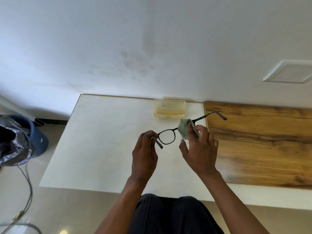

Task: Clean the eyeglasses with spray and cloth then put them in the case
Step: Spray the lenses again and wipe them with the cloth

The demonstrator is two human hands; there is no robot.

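The eyeglasses (166,136) at centre frame have a black frame; the cloth (184,127) over one lens is pale sage green; the case (169,108) above them is translucent pale yellow with faint dark print; the table (104,149) is off-white; the board (260,142) at right shows orange-brown wood grain with dark streaks; the bin (39,139) at left is blue, its bag (13,142) glossy black.

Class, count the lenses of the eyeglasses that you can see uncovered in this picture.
1. The uncovered lens is beside the left hand, which pinches the frame. The other lens is hidden under the green cloth held by the right hand.
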